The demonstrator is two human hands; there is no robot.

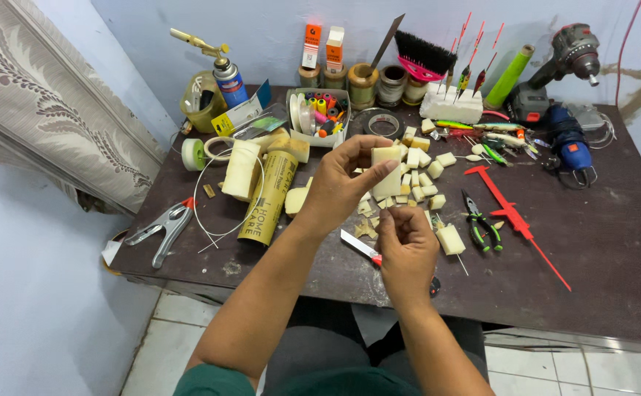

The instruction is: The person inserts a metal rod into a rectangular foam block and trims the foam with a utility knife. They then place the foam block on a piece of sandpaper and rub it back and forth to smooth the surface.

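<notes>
Right hand [407, 242] just below left-held foam block [386, 170]

A single view is given, taken from a camera worn on the head and aimed steeply down and forward. The dark brown rectangular wooden worktop [599, 242] is seen from just above its near edge, filling the frame from 9 to 3 o'clock. The pale blue painted wall [276, 29] is met at 12 o'clock, and the white tiled floor [151, 352] is caught at 7 o'clock. Both forearms enter from 6 o'clock, close beneath the lens. No second view is supplied, so nothing is shared.
</notes>
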